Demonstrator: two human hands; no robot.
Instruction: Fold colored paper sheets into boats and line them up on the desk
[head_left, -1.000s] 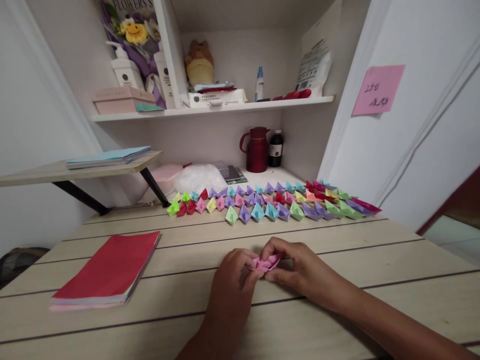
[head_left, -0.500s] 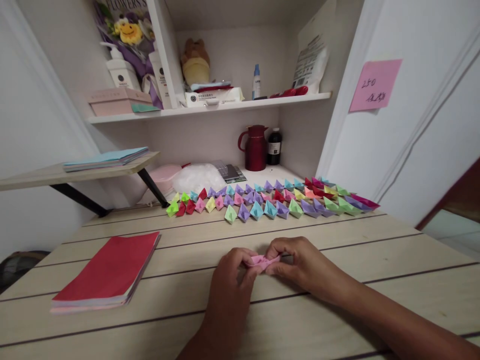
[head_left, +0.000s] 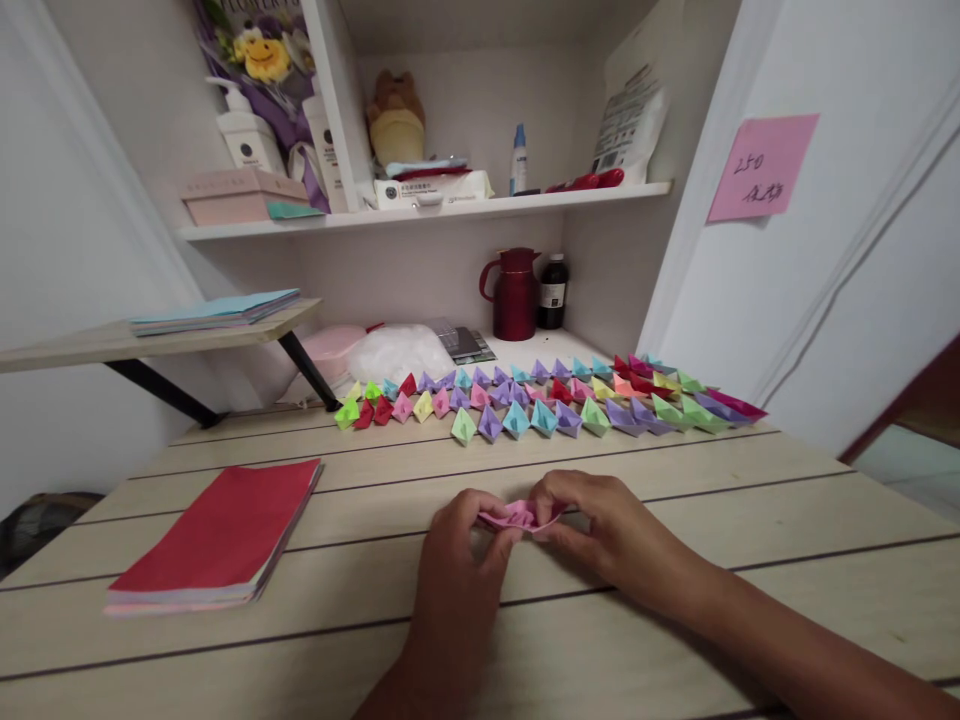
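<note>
Between my two hands is a small pink paper boat (head_left: pixel 520 515), its middle spread into a hollow. My left hand (head_left: pixel 466 555) pinches its left end, thumb below and fingers above. My right hand (head_left: pixel 589 520) grips the right end, with a fingertip pressed into the hollow; that hand covers part of the paper. Beyond them, several folded paper boats (head_left: pixel 517 420) in many colours stand in rows across the back of the wooden table (head_left: pixel 360 640).
A stack of paper with a red top sheet (head_left: pixel 225 530) lies at the left. Above it a small raised shelf (head_left: pixel 97 345) carries blue-topped paper (head_left: pixel 217 308). At the back stand a dark red jug (head_left: pixel 514 295) and a dark bottle (head_left: pixel 553 292).
The pink paper has opened wider between my fingers, showing more of its hollow. Both hands keep their hold and have barely moved. The view has shifted slightly.
</note>
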